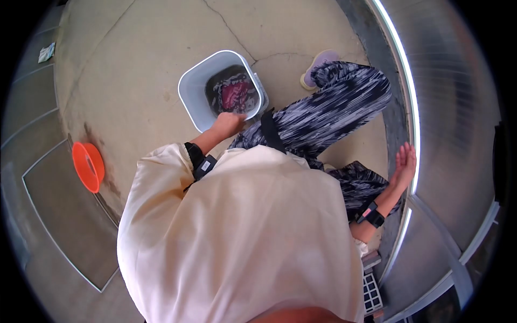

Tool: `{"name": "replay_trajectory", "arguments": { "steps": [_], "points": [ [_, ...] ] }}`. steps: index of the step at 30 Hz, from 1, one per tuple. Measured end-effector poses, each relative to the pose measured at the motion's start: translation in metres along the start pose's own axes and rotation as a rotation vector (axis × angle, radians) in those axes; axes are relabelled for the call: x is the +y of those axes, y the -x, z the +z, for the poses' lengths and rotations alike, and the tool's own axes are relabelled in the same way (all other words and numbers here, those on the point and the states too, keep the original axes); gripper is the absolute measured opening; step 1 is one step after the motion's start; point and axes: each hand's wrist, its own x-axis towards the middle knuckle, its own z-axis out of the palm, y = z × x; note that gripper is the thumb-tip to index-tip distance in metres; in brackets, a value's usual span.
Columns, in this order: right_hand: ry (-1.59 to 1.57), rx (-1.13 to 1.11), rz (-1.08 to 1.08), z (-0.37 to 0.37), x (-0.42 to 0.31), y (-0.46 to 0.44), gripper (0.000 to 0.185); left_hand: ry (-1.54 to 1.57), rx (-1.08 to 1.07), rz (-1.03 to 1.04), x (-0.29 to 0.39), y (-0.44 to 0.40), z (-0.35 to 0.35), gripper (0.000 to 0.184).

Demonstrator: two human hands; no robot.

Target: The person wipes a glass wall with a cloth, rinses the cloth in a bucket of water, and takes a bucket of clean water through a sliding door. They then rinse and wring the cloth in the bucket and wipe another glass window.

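Observation:
A white square bucket (193,91) stands on the concrete just ahead of me. Dark water (218,86) fills its lower part, and a pink-red cloth-like thing (235,94) lies in it. At the near rim of the bucket is my left hand (230,124), its fingers curled closed over the edge; the fingertips are partly hidden. Out to the right, my right hand (405,166) has its fingers stretched out and holds nothing. It is beside the bright lower edge of a translucent panel (447,107); I cannot tell if it touches.
An orange basin (88,167) stands on the left by a framed panel (70,215). A small white-green packet (47,53) lies at the far left. My bent leg in patterned trousers (334,113) is right of the bucket. A white grid crate (371,293) is behind at lower right.

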Motion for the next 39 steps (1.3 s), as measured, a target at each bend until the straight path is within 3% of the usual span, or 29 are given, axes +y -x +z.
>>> {"name": "replay_trajectory", "arguments": {
  "steps": [2,4,6,7,9,10,12,13,15,20,22,25,28,32,34,36,39],
  "points": [
    [-0.001,-0.015,-0.003,0.004,0.000,0.001,0.036,0.224,-0.177,0.034,-0.023,-0.010,-0.017,0.029],
    [0.016,0.034,0.003,0.010,-0.003,0.010,0.036,0.710,-0.351,-0.317,-0.055,-0.027,-0.024,0.029],
    [0.021,0.049,0.005,0.019,-0.007,0.020,0.036,-0.040,-0.340,-0.357,-0.109,-0.050,0.001,0.032],
    [0.026,0.073,0.006,0.022,-0.007,0.026,0.035,-0.043,-0.337,-0.349,-0.125,-0.052,0.012,0.032],
    [0.038,0.071,-0.008,0.021,-0.005,0.033,0.035,0.012,-0.213,-0.652,-0.147,-0.059,0.033,0.036],
    [0.050,0.061,-0.018,0.021,-0.005,0.036,0.034,0.213,-0.222,-0.573,-0.157,-0.063,0.041,0.038],
    [0.055,0.067,-0.023,0.024,-0.010,0.044,0.034,0.385,-0.089,-0.762,-0.181,-0.082,0.090,0.037],
    [0.055,0.056,-0.033,0.026,-0.012,0.047,0.034,0.382,-0.095,-0.755,-0.190,-0.084,0.101,0.037],
    [0.062,0.051,-0.044,0.028,-0.018,0.048,0.034,0.916,-0.009,-0.834,-0.188,-0.080,0.096,0.033],
    [0.081,-0.005,-0.104,0.060,-0.052,0.047,0.032,0.498,-0.052,-0.777,-0.099,-0.055,-0.024,0.029],
    [0.062,-0.024,-0.128,0.076,-0.061,0.051,0.031,0.321,0.231,-0.597,-0.077,-0.037,-0.053,0.027],
    [0.044,-0.102,-0.182,0.098,-0.071,0.053,0.030,0.408,0.309,-0.588,-0.051,-0.019,-0.078,0.025],
    [0.042,-0.146,-0.206,0.116,-0.073,0.060,0.028,0.371,0.305,-0.604,-0.054,-0.028,-0.061,0.021],
    [0.064,-0.144,-0.196,0.127,-0.073,0.063,0.027,0.150,0.234,-0.565,-0.099,-0.069,0.032,0.020],
    [0.092,-0.201,-0.209,0.139,-0.081,0.074,0.027,0.156,0.167,-0.572,-0.122,-0.080,0.067,0.020],
    [0.079,-0.406,-0.252,0.165,-0.093,0.092,0.026,0.167,0.103,-0.571,-0.116,-0.089,0.065,0.021],
    [0.118,-1.078,-0.114,0.252,-0.086,0.122,0.025,0.507,0.218,-0.694,-0.082,-0.063,-0.031,0.020]
  ]
}}
